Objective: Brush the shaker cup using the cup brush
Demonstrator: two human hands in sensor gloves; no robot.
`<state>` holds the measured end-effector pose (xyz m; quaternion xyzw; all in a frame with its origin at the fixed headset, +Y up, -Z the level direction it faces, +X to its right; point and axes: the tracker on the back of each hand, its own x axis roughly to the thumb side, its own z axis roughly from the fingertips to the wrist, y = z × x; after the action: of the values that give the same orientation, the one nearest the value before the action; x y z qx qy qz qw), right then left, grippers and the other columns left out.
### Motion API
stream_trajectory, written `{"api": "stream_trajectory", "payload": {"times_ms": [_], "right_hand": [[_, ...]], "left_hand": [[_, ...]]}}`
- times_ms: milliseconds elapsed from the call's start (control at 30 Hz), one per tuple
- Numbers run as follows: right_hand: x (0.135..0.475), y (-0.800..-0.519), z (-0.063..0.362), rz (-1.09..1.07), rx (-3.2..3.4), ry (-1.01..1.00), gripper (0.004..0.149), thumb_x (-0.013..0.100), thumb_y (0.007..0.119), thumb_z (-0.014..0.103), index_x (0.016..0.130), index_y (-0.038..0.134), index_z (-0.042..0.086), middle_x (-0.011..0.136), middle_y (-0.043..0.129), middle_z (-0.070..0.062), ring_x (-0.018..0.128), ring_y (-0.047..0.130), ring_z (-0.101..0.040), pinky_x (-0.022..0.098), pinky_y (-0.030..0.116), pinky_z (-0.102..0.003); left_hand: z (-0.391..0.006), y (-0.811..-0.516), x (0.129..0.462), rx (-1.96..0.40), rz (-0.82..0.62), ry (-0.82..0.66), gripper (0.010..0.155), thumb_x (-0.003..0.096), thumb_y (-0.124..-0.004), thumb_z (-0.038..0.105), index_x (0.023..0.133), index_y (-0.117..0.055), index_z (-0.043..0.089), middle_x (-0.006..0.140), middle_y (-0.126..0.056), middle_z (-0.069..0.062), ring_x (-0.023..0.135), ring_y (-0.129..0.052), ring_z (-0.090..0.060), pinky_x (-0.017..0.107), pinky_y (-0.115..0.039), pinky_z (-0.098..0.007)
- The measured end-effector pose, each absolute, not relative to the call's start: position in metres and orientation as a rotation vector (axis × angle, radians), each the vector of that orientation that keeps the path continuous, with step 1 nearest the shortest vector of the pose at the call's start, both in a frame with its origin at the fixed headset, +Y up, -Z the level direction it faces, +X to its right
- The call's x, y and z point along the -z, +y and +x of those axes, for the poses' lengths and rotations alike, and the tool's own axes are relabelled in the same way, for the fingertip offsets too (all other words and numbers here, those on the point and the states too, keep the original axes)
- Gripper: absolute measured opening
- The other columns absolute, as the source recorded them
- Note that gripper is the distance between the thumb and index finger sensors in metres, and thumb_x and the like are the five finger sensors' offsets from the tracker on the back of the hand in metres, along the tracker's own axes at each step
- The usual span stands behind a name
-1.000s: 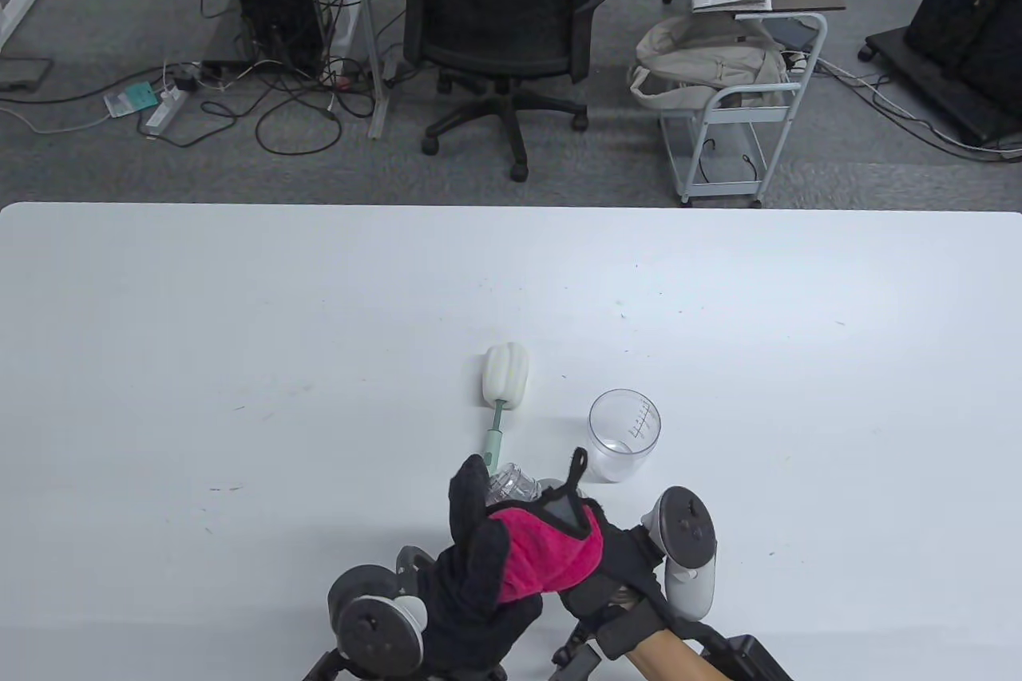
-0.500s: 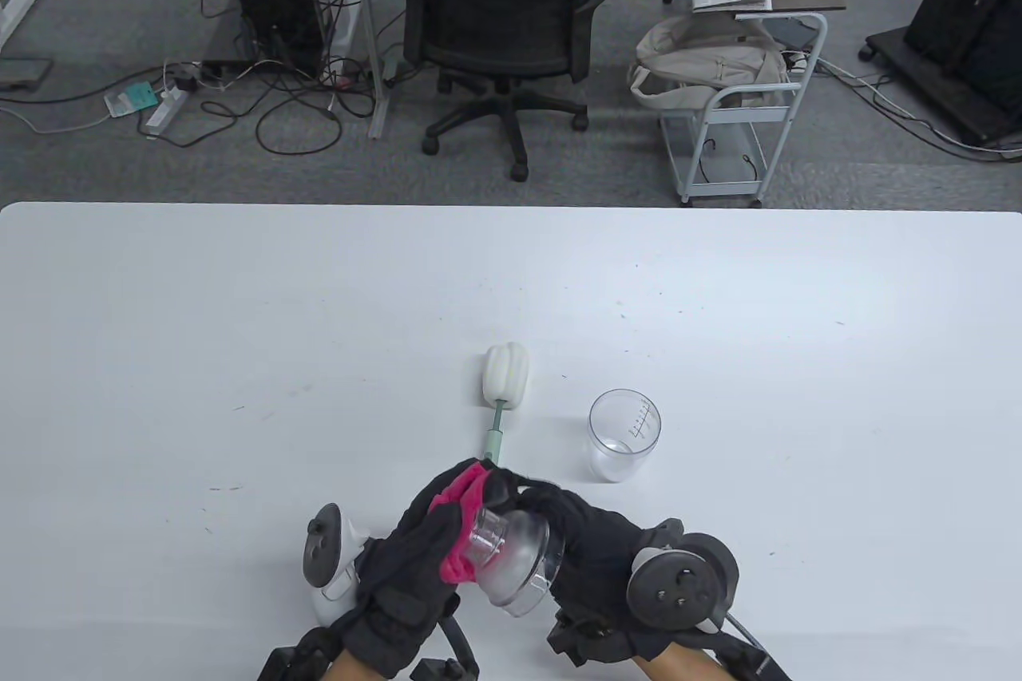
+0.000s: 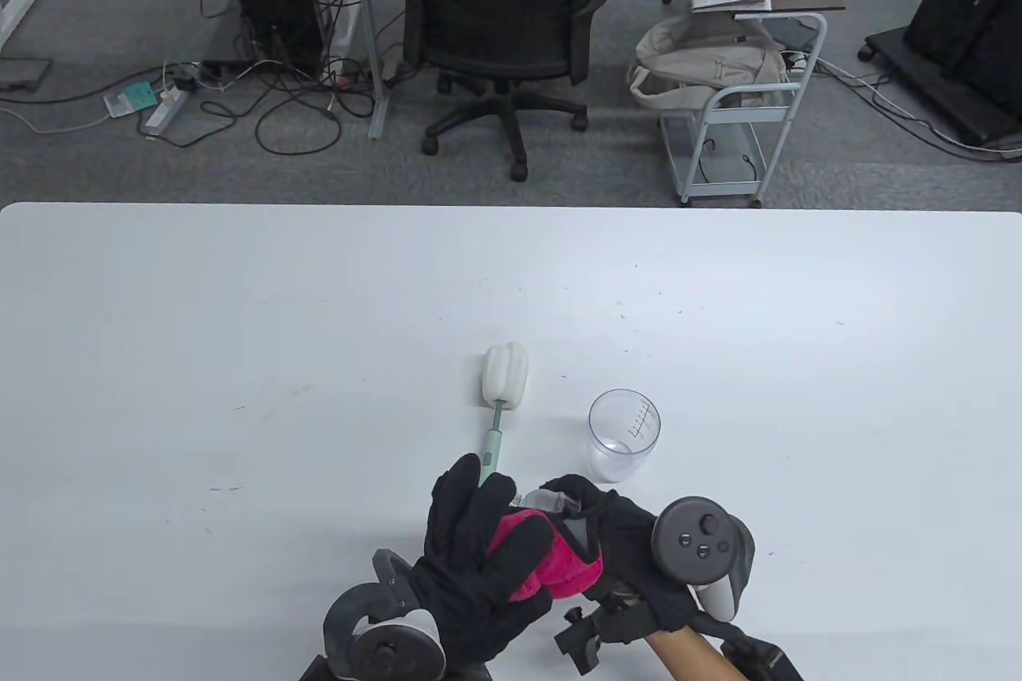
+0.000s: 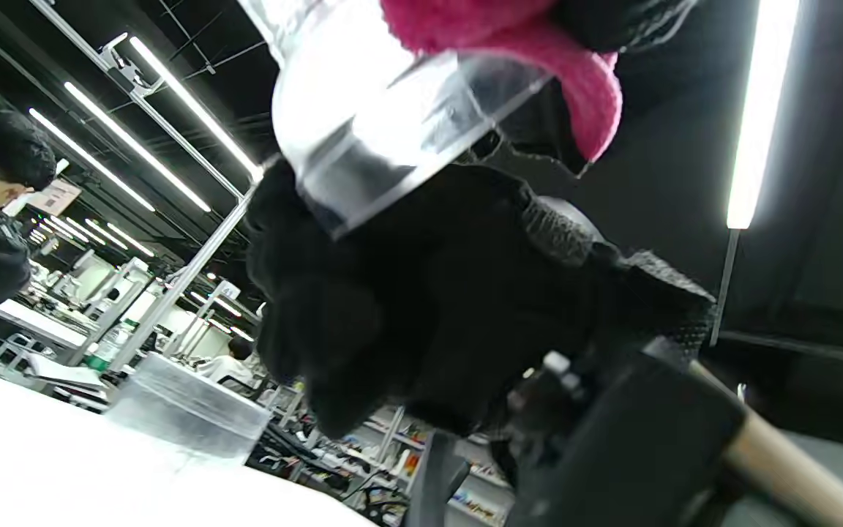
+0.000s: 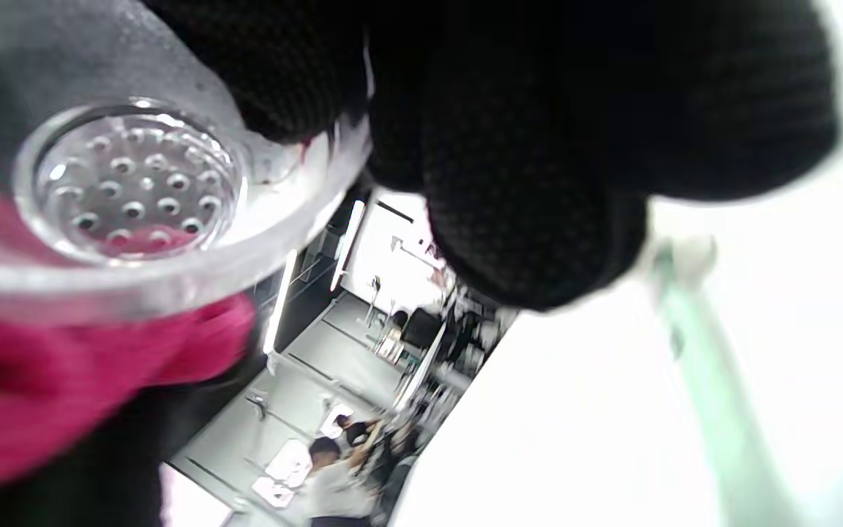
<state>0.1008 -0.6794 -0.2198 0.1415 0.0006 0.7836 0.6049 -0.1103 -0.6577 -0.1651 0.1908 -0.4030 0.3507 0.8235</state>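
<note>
Both hands meet at the lower centre of the table view: the left hand (image 3: 471,553) presses a pink cloth (image 3: 547,561) against a clear plastic strainer lid (image 5: 136,183) gripped by the right hand (image 3: 615,545). Above them lie the white sponge-headed cup brush with green handle (image 3: 503,389) and, just right, the upright clear shaker cup (image 3: 624,435). Best to set lid and cloth aside before reaching.

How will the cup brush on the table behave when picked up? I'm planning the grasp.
The cup brush lies flat: a bulky white sponge head on a thin green handle. It probably weighs little, and the head likely squashes under pressure. The slim, rounded handle may roll or twist between gloved fingers, so a grip near its middle seems safest. The left hand covers its near end.
</note>
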Motion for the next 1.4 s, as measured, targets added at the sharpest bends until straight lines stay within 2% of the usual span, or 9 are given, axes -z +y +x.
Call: {"api": "stream_trajectory", "payload": {"times_ms": [167, 300, 400, 633, 733, 967, 1200, 1300, 1400], "right_hand": [[0.218, -0.686, 0.091, 0.412, -1.601, 0.106, 0.036, 0.058, 0.07, 0.035, 0.087, 0.07, 0.015, 0.067, 0.088, -0.009, 0.044, 0.104, -0.021, 0.031, 0.095, -0.029], [0.217, -0.684, 0.089, 0.486, -1.7, -0.001, 0.036, 0.057, 0.07, 0.034, 0.087, 0.071, 0.014, 0.067, 0.088, -0.01, 0.044, 0.104, -0.022, 0.031, 0.094, -0.031], [0.215, -0.677, 0.088, 0.542, -1.87, -0.143, 0.036, 0.056, 0.071, 0.032, 0.086, 0.073, 0.013, 0.065, 0.089, -0.012, 0.042, 0.104, -0.024, 0.029, 0.094, -0.032], [0.205, -0.661, 0.08, 0.784, -2.252, -0.476, 0.036, 0.05, 0.076, 0.031, 0.082, 0.079, 0.014, 0.063, 0.092, -0.014, 0.039, 0.105, -0.028, 0.027, 0.094, -0.035], [0.202, -0.655, 0.081, 0.819, -2.308, -0.578, 0.036, 0.049, 0.078, 0.032, 0.081, 0.081, 0.015, 0.062, 0.093, -0.013, 0.038, 0.105, -0.027, 0.026, 0.094, -0.035], [0.207, -0.646, 0.109, 0.646, -2.156, -0.582, 0.036, 0.052, 0.077, 0.031, 0.083, 0.08, 0.013, 0.062, 0.092, -0.014, 0.038, 0.104, -0.028, 0.026, 0.093, -0.035], [0.221, -0.652, 0.134, 0.504, -2.14, -0.559, 0.037, 0.052, 0.077, 0.031, 0.085, 0.079, 0.013, 0.062, 0.092, -0.013, 0.037, 0.104, -0.027, 0.025, 0.093, -0.035], [0.224, -0.654, 0.139, 0.478, -2.121, -0.53, 0.037, 0.052, 0.077, 0.031, 0.085, 0.08, 0.013, 0.061, 0.092, -0.014, 0.037, 0.105, -0.027, 0.025, 0.093, -0.035], [0.226, -0.654, 0.142, 0.466, -2.124, -0.532, 0.037, 0.052, 0.077, 0.031, 0.085, 0.08, 0.013, 0.061, 0.092, -0.013, 0.037, 0.105, -0.027, 0.025, 0.094, -0.035]], "left_hand": [[-0.115, -0.668, 0.181, -1.139, 0.215, -0.908, 0.073, 0.0595, -0.054, 0.057, 0.107, 0.0, 0.046, 0.114, 0.01, -0.017, 0.113, -0.027, -0.052, 0.077, -0.051, -0.066], [-0.126, -0.678, 0.194, -1.48, 0.082, -0.812, 0.076, 0.0597, -0.06, 0.057, 0.109, -0.005, 0.042, 0.122, -0.024, -0.015, 0.113, -0.046, -0.049, 0.072, -0.056, -0.068], [-0.137, -0.687, 0.202, -1.666, -0.016, -0.645, 0.07, 0.0608, -0.062, 0.059, 0.114, -0.026, 0.031, 0.11, -0.059, -0.017, 0.102, -0.067, -0.047, 0.066, -0.066, -0.066], [-0.155, -0.681, 0.211, -1.408, -0.137, -0.496, 0.056, 0.0612, -0.071, 0.054, 0.102, -0.065, 0.015, 0.087, -0.085, -0.016, 0.074, -0.092, -0.041, 0.05, -0.08, -0.059], [-0.159, -0.677, 0.212, -1.227, -0.035, -0.375, 0.054, 0.0592, -0.075, 0.051, 0.096, -0.071, 0.012, 0.078, -0.091, -0.016, 0.061, -0.098, -0.037, 0.042, -0.083, -0.057], [-0.196, -0.691, 0.236, -0.802, 0.106, -0.028, 0.055, 0.0619, -0.069, 0.046, 0.104, -0.057, 0.013, 0.088, -0.08, -0.017, 0.071, -0.091, -0.038, 0.05, -0.079, -0.058], [-0.224, -0.732, 0.28, -0.433, -0.092, 0.25, 0.062, 0.063, -0.062, 0.044, 0.112, -0.034, 0.019, 0.109, -0.05, -0.022, 0.095, -0.065, -0.048, 0.066, -0.061, -0.066], [-0.229, -0.744, 0.288, -0.312, -0.214, 0.278, 0.078, 0.0614, -0.063, 0.053, 0.114, -0.014, 0.022, 0.118, -0.01, -0.022, 0.107, -0.034, -0.056, 0.07, -0.05, -0.07], [-0.234, -0.739, 0.285, -0.393, -0.144, 0.296, 0.086, 0.0593, -0.068, 0.056, 0.114, -0.013, 0.019, 0.115, 0.003, -0.02, 0.106, -0.012, -0.058, 0.071, -0.042, -0.072]]}}
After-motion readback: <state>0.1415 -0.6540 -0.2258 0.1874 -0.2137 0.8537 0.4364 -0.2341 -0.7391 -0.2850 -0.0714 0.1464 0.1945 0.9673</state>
